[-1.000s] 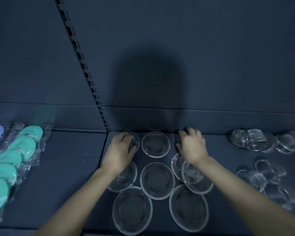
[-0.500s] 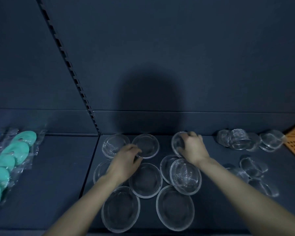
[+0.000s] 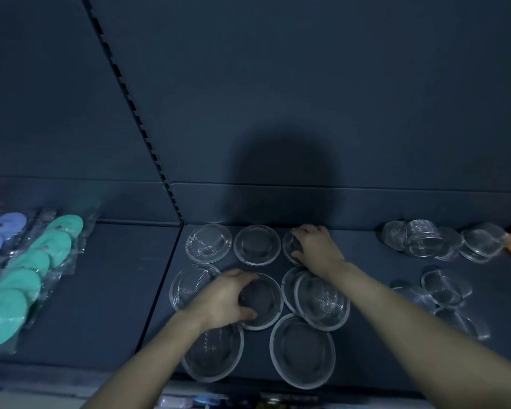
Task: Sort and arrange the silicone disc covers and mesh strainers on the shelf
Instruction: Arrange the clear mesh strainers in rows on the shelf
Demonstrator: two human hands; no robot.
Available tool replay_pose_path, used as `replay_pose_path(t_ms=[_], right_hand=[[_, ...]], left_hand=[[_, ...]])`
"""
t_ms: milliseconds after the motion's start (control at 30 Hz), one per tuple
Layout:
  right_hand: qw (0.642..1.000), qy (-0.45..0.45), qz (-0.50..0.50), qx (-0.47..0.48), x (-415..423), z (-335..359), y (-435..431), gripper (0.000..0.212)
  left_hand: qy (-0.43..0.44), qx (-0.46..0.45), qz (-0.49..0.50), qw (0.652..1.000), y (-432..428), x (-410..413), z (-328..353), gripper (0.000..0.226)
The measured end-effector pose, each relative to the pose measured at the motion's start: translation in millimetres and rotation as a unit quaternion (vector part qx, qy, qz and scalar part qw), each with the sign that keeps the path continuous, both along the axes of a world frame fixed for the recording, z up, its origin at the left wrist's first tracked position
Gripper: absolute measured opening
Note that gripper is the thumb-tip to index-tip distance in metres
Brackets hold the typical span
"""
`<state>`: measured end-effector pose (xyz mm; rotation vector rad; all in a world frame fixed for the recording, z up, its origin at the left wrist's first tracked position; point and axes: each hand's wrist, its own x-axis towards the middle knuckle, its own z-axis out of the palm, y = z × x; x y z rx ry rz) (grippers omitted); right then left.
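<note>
Your left hand (image 3: 227, 299) grasps the centre mesh strainer (image 3: 266, 302) of the middle row, fingers curled over its far rim and thumb at the near rim. Your right hand (image 3: 316, 249) is curled over the back-right strainer (image 3: 289, 246), pinching it by its edges where it lies flat on the shelf (image 3: 363, 246) near the back wall.

I judge the step in hand to be squaring the clear strainers into a three-by-three grid. The back-left strainer (image 3: 208, 243) and back-centre strainer (image 3: 256, 245) sit apart in line, and two larger ones lie along the front edge.

The middle-right spot holds an overlapped pair (image 3: 322, 302), one lying half across the other, so your next move probably calls for separating or stacking those squarely. After that, the loose heap of strainers (image 3: 422, 242) at the right needs bringing in. The teal silicone disc covers (image 3: 42, 261) lie bagged in a row on the left shelf section, well apart.
</note>
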<state>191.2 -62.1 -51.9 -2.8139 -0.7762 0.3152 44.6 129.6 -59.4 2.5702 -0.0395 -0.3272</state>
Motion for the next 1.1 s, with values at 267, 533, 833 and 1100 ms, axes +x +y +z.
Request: replay_pose_path(t_ms=[267, 533, 833, 1100], right_hand=[[0.999, 0.019, -0.027, -0.004, 1, 2, -8, 0.051], [0.995, -0.03, 0.034, 0.088, -26, 18, -10, 0.023], [0.993, 0.03, 0.107, 0.046, -69, 8, -54, 0.03], [0.996, 0.046, 0.069, 0.045, -62, 11, -74, 0.028]], left_hand=[[0.003, -0.001, 0.015, 1.0, -2, -3, 3, 0.077], [-0.002, 0.007, 0.013, 1.0, -1, -1, 0, 0.078], [-0.024, 0.013, 0.015, 1.0, -6, -2, -5, 0.082], [-0.023, 0.029, 0.004, 0.999, -11, -3, -5, 0.087]])
